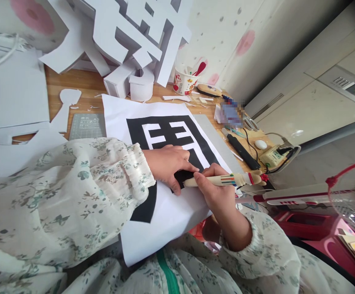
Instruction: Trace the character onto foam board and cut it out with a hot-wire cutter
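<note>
The paper (165, 216) could be shifted if the spread left hand (173, 163) is eased (pen (223, 180) gripped by right hand (218, 192))

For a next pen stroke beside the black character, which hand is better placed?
Probably the right hand: it holds the pen, its tip near the black character, while the left hand rests on the sheet.

My left hand (171, 164) lies on a black character (143, 206) on white paper (171, 222). My right hand (218, 196) holds a multicolour pen (220, 180), its tip near my left hand.
</note>
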The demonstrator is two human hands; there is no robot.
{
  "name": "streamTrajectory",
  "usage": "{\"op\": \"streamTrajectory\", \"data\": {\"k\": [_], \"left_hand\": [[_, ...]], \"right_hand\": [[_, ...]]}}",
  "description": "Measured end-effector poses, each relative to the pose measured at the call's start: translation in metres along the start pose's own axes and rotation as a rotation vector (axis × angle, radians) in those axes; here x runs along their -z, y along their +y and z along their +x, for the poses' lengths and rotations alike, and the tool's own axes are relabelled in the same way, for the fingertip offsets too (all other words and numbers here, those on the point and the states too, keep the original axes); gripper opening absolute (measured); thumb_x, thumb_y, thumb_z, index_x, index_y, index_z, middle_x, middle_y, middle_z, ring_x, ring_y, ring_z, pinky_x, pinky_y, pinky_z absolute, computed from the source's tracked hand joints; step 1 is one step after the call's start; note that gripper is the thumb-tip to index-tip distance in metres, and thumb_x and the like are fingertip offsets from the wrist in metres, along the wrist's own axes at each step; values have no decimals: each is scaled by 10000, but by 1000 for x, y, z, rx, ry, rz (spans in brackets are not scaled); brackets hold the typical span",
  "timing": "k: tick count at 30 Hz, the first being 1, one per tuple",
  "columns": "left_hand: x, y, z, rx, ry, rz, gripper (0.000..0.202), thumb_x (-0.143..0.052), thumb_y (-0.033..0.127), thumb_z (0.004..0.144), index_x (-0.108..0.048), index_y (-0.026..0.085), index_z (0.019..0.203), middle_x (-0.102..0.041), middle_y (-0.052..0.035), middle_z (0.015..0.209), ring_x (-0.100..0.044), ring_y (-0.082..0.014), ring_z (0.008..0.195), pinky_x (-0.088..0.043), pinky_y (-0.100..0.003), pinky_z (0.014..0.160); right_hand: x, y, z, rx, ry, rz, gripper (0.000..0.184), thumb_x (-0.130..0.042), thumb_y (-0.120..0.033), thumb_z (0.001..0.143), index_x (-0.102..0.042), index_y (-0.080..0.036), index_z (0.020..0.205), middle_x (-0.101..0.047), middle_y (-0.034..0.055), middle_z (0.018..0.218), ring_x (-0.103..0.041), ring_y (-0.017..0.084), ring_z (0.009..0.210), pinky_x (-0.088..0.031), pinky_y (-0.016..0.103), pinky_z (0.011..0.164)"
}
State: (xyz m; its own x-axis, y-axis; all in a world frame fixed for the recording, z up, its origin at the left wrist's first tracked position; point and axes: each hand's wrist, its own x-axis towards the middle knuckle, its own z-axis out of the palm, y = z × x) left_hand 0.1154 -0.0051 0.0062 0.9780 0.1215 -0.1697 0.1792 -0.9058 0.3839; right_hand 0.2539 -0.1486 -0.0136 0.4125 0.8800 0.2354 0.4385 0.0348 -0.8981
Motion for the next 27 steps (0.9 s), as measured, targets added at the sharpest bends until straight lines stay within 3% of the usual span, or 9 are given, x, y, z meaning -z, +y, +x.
{"op": "streamTrajectory", "data": {"k": [23, 27], "left_hand": [[0, -1, -1, 3, -7, -9, 824, -815, 557, 713, -510, 344, 1448, -532, -61, 1072, -476, -292, 1086, -356, -394, 961], [3, -1, -2, 2, -25, -43, 736, -770, 500, 767, -519, 337, 1439, -536, -51, 1055, -487, -272, 1074, -364, -380, 965]], "right_hand": [[4, 1, 3, -57, -23, 0, 323, -696, -325, 678, -446, -221, 502, -478, -46, 491, -409, 102, 474, -332, 248, 466], [4, 0, 3, -59, -32, 7, 317, -695, -315, 683, -453, -220, 502, -474, -47, 493, -415, 105, 480, -333, 252, 472]]}}
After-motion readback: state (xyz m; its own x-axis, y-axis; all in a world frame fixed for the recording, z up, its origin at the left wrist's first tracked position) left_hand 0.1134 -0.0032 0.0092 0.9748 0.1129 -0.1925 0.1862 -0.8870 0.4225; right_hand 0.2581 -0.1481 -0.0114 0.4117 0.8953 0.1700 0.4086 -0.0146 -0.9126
